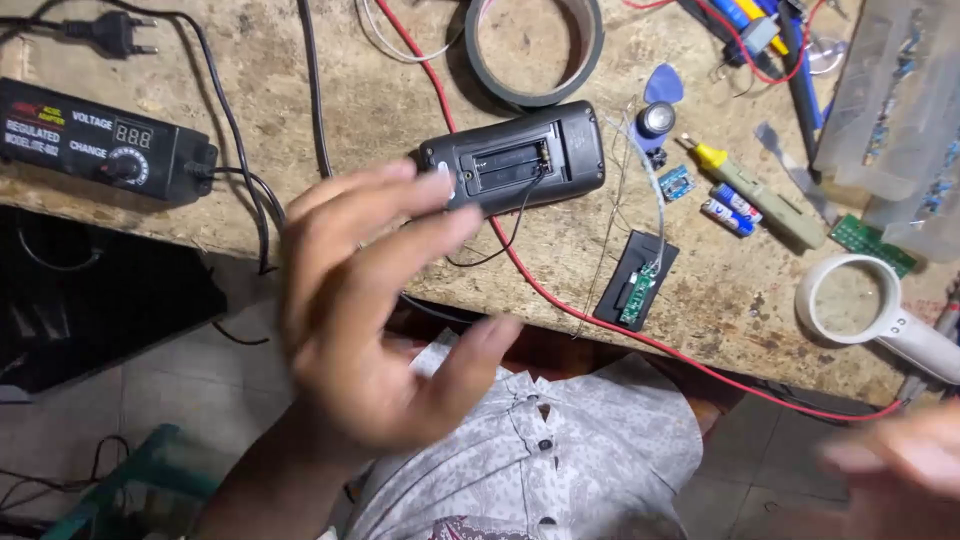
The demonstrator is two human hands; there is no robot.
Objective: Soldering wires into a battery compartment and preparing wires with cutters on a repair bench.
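— Now, where are the hands?

— The left hand [375, 310] is raised in front of the person's chest, palm showing, fingers [345, 200] spread and loosely open, holding nothing. It is blurred. Its fingertips overlap the near end of a black remote control [520, 158] in the view; whether they touch it I cannot tell. The right hand [895, 465] is only a blur at the lower right corner of the view, below the near edge of the surface [380, 110], so I cannot tell how open it is or whether it holds anything.

— And the remote?

— It lies face down near the middle of the worn surface, battery bay open and empty, with a thin black wire [510, 225] running from the bay toward the near edge. A red wire [560, 300] passes under it. Its black battery cover [635, 280] lies close to the near edge with a small green circuit board [637, 292] on it. Two small batteries [730, 208] lie to the right, beside a yellow-tipped tool [760, 190]. A roll of black tape [535, 45] sits at the far edge, a white magnifying glass [860, 305] toward the right edge, and a black power adapter [100, 140] at the left edge.
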